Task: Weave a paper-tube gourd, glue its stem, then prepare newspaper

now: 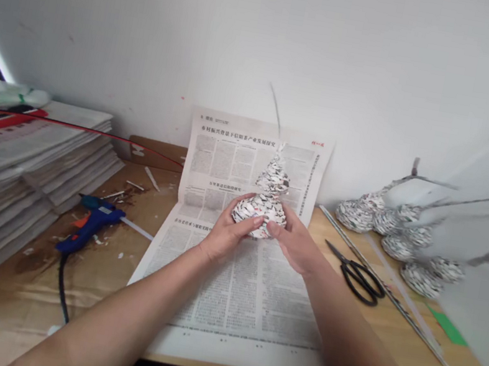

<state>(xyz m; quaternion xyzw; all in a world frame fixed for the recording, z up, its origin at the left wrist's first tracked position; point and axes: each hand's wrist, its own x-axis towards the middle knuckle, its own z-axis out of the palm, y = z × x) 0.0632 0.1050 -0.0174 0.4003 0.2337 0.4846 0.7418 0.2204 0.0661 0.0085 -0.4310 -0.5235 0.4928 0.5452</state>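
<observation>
Between my hands is a gourd shape woven from rolled newspaper, with a wide round base, a smaller bulge above and a tapering neck. A thin stem rises from its top. My left hand is wrapped round the base from the left, thumb across the front. From the right, my right hand grips the same base, its thumb near the other one. The gourd is held upright over an open newspaper sheet, whose far part leans up the wall. My fingertips behind the base are hidden.
A blue glue gun lies at left on stained cardboard, beside stacked newspapers. On the right are black scissors, a long thin rod, a green strip and several woven paper gourds by the wall.
</observation>
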